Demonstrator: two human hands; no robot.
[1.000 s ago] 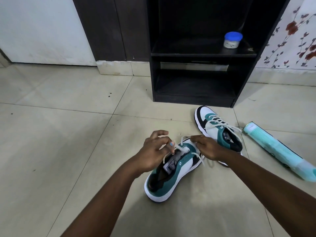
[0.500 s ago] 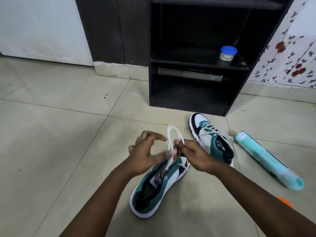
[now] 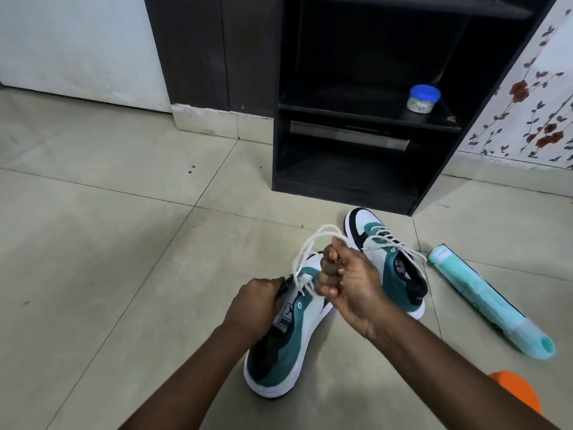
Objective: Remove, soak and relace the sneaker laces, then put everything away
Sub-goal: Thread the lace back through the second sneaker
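Two teal, white and black sneakers lie on the tiled floor. The near sneaker points away from me. My left hand grips its left side by the tongue. My right hand is raised above its toe, fingers curled round a bunch of its white lace, which loops up and still runs into the front eyelets. The far sneaker sits just behind my right hand, fully laced.
A dark open shelf unit stands ahead, with a small blue-lidded jar on its middle shelf. A pale teal wrapped roll lies on the floor to the right. Something orange shows at the lower right.
My right hand has bunched the lace and pulled it higher. My left hand has dropped from the lace onto the near sneaker's side. The view has moved closer.
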